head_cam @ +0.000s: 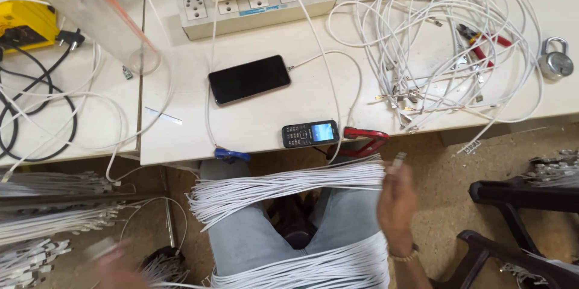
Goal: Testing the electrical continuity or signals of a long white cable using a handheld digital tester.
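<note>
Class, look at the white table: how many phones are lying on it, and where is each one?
2. A black smartphone lies face up mid-table, a white cable plugged into its right end. A small keypad phone with a lit screen sits at the table's near edge. Cables could hide others.

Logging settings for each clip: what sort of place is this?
Probably a small cable assembly or testing workbench: bundles of white cables across the lap, loose cables piled on the table, a power strip and pliers.

— What colours are on the table (pixel 253 123)?
— It's cream; the smartphone (pixel 249 79) is black, the cables (pixel 434 36) white, the pliers (pixel 482 45) red-handled.
— And lower down?
— White cable bundle (pixel 289 186) over grey-blue trousers (pixel 247 235); a red clamp (pixel 365 141), a blue one (pixel 232 155).
</note>
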